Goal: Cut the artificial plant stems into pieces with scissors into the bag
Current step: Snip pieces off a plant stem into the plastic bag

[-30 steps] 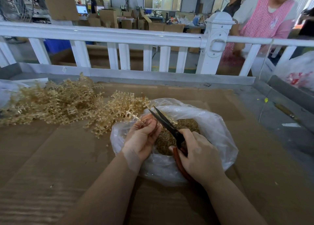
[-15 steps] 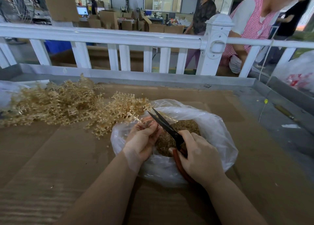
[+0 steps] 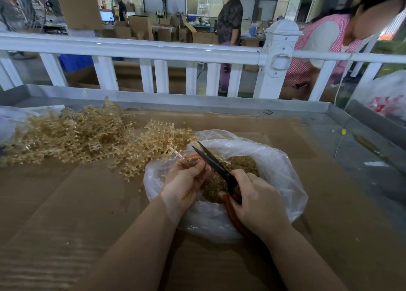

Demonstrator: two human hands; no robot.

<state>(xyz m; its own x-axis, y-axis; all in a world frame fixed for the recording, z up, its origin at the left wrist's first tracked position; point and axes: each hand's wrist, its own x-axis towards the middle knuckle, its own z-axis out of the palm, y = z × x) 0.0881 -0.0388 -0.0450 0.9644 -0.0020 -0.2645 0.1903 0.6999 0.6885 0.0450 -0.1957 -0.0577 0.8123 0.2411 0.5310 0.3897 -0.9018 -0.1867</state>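
Note:
A clear plastic bag (image 3: 279,176) sits open on the cardboard-covered table, holding a heap of small golden cut pieces (image 3: 241,163). My left hand (image 3: 186,180) pinches a thin pale-gold plant stem (image 3: 176,154) over the bag's left rim. My right hand (image 3: 257,200) grips black-bladed scissors (image 3: 211,161) by their reddish handles; the blades are slightly parted and point up-left beside the stem, at my left fingertips. A large pile of uncut golden stems (image 3: 72,136) lies to the left.
A white railing (image 3: 153,48) runs along the table's far edge. A grey metal rim (image 3: 362,134) borders the right side, with a white bag (image 3: 382,95) beyond it. People stand and bend behind the railing among cardboard boxes.
The scissor blades have narrowed against the stem at my left fingertips. Both hands stay over the bag. The people behind the railing have shifted.

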